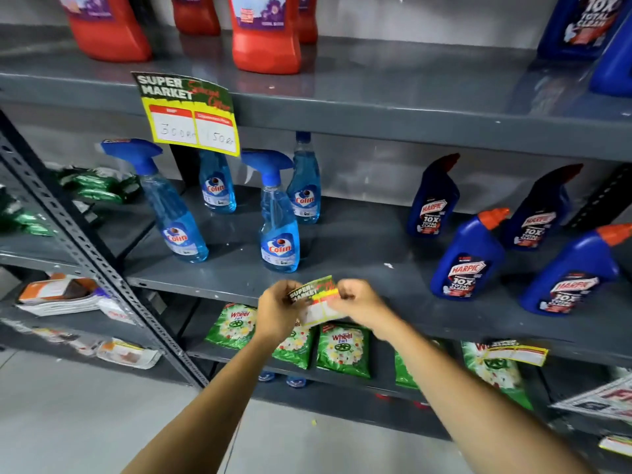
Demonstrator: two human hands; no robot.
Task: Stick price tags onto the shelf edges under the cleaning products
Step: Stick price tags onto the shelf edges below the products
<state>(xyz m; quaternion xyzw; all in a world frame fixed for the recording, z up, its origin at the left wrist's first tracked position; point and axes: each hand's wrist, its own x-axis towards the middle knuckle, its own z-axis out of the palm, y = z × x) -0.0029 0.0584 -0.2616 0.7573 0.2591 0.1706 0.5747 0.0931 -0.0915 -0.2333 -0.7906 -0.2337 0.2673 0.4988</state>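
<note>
Both my hands hold one price tag, a green, yellow and white "Super Market" card, just in front of the middle shelf edge. My left hand pinches its left side and my right hand pinches its right side. Directly behind it stand blue Colin spray bottles. A second tag of the same kind, with handwritten prices, hangs on the upper shelf edge below red bottles. A third tag hangs on the lower right.
Blue Harpic bottles stand on the right of the middle shelf. Green Wheel detergent packs fill the shelf below. A slotted grey upright runs diagonally at left, with packets on the neighbouring rack. Grey floor lies below.
</note>
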